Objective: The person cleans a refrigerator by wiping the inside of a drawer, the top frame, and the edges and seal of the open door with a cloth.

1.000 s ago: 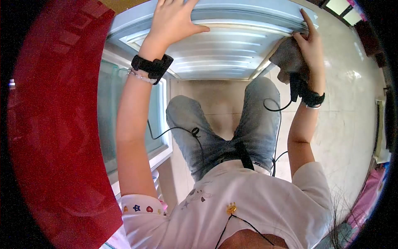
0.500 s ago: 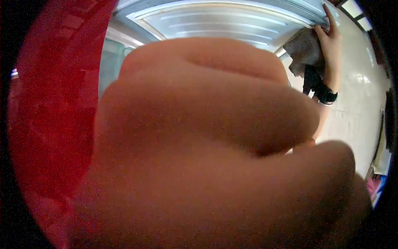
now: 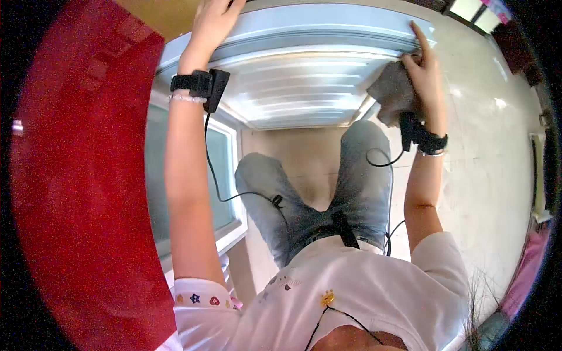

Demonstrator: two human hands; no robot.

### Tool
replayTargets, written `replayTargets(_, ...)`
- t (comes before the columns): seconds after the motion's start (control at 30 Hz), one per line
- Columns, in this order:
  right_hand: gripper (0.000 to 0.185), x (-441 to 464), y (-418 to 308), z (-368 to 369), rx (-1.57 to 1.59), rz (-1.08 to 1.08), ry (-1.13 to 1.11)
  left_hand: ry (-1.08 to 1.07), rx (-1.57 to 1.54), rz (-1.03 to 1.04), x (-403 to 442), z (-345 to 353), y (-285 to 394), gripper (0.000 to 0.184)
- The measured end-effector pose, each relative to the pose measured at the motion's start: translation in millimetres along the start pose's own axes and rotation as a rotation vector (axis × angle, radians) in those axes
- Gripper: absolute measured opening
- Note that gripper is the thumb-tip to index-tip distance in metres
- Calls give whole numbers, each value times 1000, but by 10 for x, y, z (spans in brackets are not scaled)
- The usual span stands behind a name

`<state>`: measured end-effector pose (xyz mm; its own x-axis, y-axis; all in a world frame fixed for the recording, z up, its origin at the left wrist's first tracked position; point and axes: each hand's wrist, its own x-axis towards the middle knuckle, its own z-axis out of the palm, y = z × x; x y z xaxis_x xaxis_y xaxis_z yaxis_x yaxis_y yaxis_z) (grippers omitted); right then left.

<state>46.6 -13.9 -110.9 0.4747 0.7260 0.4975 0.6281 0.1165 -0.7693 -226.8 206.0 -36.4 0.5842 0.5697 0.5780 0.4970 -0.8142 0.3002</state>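
A white ribbed door panel [image 3: 293,88] with a pale blue edge stands in front of me; it looks like a fridge or freezer door. My left hand [image 3: 213,26] is at the door's far left edge. Its thumb stands apart, while the other fingers are largely cut off by the frame top; nothing shows in it. My right hand [image 3: 422,76] is at the door's right end, wrapped round a crumpled grey cloth [image 3: 393,90]. Its index finger stretches along the door edge. Black straps with small devices and cables sit on both wrists.
A glossy red surface [image 3: 88,193] fills the left side. A white-framed glass panel [image 3: 219,169] stands beside my left forearm. My knees are below the door, over a pale tiled floor [image 3: 480,158]. Dark items and pink fabric lie along the right edge.
A hand that covered most of the view close to the camera is gone from there. My left hand is now at the door edge. The right hand still holds the cloth at the door.
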Motion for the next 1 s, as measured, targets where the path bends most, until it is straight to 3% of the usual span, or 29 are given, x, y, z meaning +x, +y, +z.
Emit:
replayTargets(0.03, 53, -9, 66, -8, -26, 2, 12, -137, -9, -100, 39, 157, -202, 36)
replayTargets(0.07, 49, -22, 53, 10, 8, 62, 54, -164, 56, -73, 59, 366, -595, 47)
replayTargets(0.1, 49, -12, 34, -2, -8, 68, 59, -167, 39, -67, 123, 377, -532, 47)
replayTargets(0.17, 40, 37, -11, -47, 182, 241, 250, -266, 82, -255, 183, 282, -353, 57)
replayTargets(0.2, 31, -12, -42, -140, 153, 282, 328, -172, 131, -216, 146, 278, -303, 51)
replayTargets(0.3, 22, 13, -209, -223, 372, 93, 669, -174, 180, -234, 95, 198, -206, 50)
replayTargets(0.4, 19, 12, -491, -158, 317, -100, 877, -162, 143, -247, 95, 148, -190, 51)
replayTargets(0.43, 17, -14, -581, -69, 139, -101, 913, -163, 145, -250, 67, 100, -173, 51)
replayTargets(0.5, 17, -19, -481, 270, 70, -290, 829, -129, 148, -221, 49, 100, -166, 52)
replayTargets(0.57, 19, -117, -474, 586, -79, -275, 512, -136, 173, -232, 33, 111, -157, 52)
replayTargets(0.67, 23, -119, -296, 956, -200, -368, 562, -141, 194, -241, 30, 107, -161, 53)
replayTargets(0.87, 20, -71, -294, 833, -315, -529, 409, -172, 200, -258, 56, 66, -185, 54)
replayTargets(0.97, 20, -42, -12, 552, -447, -552, 558, -167, 191, -252, 64, 45, -148, 55)
replayTargets(1.0, 19, -23, 30, 445, -426, -447, 608, -156, 160, -235, 53, 39, -143, 55)
